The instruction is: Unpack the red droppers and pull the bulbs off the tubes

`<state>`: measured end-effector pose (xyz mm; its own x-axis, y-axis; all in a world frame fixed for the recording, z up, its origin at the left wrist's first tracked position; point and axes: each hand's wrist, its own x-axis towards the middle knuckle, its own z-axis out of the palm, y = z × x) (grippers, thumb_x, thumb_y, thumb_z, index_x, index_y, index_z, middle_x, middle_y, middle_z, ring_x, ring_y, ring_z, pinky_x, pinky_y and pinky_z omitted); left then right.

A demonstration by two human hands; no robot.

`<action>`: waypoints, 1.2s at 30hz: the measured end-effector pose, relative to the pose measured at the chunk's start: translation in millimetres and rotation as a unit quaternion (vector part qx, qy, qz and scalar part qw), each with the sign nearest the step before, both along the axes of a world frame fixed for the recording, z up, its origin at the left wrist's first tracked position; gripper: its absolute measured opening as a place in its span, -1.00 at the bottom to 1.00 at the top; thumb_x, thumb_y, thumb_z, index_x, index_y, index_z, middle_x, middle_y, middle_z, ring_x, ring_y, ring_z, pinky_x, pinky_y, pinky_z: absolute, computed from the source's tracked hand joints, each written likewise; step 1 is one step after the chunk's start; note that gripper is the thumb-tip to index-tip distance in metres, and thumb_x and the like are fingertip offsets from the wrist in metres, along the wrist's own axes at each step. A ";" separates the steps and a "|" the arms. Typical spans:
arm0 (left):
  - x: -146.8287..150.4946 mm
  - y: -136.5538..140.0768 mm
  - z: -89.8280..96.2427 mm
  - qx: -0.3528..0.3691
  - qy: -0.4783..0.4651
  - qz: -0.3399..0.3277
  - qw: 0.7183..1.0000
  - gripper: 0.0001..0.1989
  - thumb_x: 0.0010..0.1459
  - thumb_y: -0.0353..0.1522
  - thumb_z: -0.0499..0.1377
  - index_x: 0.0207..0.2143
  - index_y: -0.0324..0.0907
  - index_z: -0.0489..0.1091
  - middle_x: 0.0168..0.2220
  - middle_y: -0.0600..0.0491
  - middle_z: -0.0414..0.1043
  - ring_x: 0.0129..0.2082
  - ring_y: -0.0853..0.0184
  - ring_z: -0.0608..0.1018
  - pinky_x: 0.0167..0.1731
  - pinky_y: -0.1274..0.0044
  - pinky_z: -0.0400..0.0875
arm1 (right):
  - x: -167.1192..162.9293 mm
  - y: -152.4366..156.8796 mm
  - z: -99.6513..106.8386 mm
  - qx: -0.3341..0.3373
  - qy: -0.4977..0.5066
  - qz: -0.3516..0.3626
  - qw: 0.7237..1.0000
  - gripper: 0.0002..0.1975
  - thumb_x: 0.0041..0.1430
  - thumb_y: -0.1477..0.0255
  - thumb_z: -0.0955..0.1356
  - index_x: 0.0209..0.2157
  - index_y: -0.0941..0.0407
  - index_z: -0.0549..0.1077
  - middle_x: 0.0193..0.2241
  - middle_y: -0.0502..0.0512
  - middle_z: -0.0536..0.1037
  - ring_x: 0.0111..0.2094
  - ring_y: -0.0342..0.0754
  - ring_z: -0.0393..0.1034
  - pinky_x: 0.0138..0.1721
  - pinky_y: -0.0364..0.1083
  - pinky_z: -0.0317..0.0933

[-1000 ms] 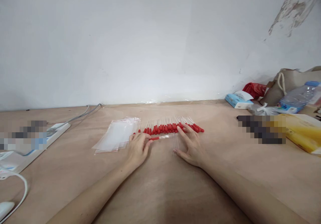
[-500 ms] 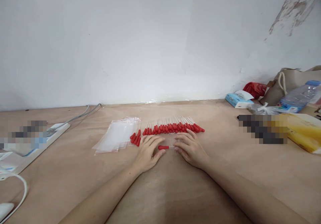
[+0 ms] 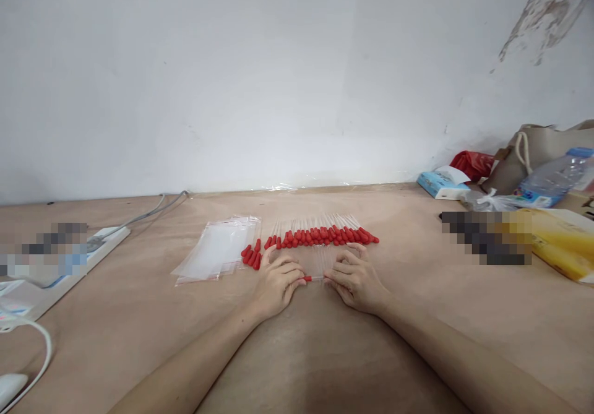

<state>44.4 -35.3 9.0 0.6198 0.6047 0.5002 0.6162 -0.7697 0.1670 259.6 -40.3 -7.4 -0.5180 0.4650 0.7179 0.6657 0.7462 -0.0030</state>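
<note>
Between my hands lies a dropper (image 3: 317, 278), a clear tube with a red rubber bulb at its left end. The fingers of my left hand (image 3: 277, 283) are pinched on the bulb and cover most of it. My right hand (image 3: 357, 280) pinches the clear tube from the other side. Just beyond the fingers are several loose clear tubes (image 3: 323, 255). Farther back, a row of red-bulbed droppers (image 3: 320, 236) lies with the tubes pointing at the wall. A small group of red bulbs (image 3: 251, 257) sits left of my left hand.
Clear zip bags (image 3: 213, 250) lie fanned out at the left. A white power strip (image 3: 111, 241) with cables is farther left. At the right are a blue tissue pack (image 3: 440, 186), a plastic bottle (image 3: 554, 179) and a yellow package (image 3: 563, 247). A wall (image 3: 278, 80) stands behind.
My left fingers have closed on the red bulb, which showed uncovered between the hands before. The dropper has shifted slightly toward me, and my right hand keeps its hold on the tube end.
</note>
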 end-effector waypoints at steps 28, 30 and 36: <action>-97.6 33.7 6.0 -0.040 -0.082 0.374 0.923 -0.70 0.08 -0.22 0.04 -0.13 -0.11 0.22 -0.30 0.07 0.43 -0.29 0.27 0.43 -0.25 0.42 0.20 | 0.7 13.3 -7.2 -0.022 0.061 -0.131 0.989 -0.88 0.07 0.41 0.28 -0.43 0.07 0.45 -0.51 -0.02 0.50 -0.41 -0.14 0.28 -0.12 -0.02 -0.04; -96.7 33.1 5.9 -0.048 -0.048 0.395 0.916 -0.72 0.08 -0.20 0.03 -0.17 -0.10 0.23 -0.28 0.08 0.45 -0.25 0.25 0.44 -0.21 0.39 0.13 | 0.7 10.8 -5.4 -0.050 0.039 -0.118 0.991 -0.83 0.04 0.29 0.31 -0.41 0.08 0.46 -0.47 0.03 0.50 -0.37 -0.09 0.27 -0.14 -0.01 -0.02; -95.1 30.4 7.9 -0.077 0.027 0.407 0.910 -0.74 0.12 -0.16 -0.03 -0.31 -0.07 0.36 -0.28 0.09 0.48 -0.20 0.23 0.44 -0.20 0.40 0.08 | 3.1 7.5 -3.8 -0.115 0.017 -0.086 0.989 -0.64 -0.04 0.13 0.32 -0.33 0.12 0.46 -0.39 0.12 0.45 -0.31 -0.02 0.27 -0.21 0.00 0.09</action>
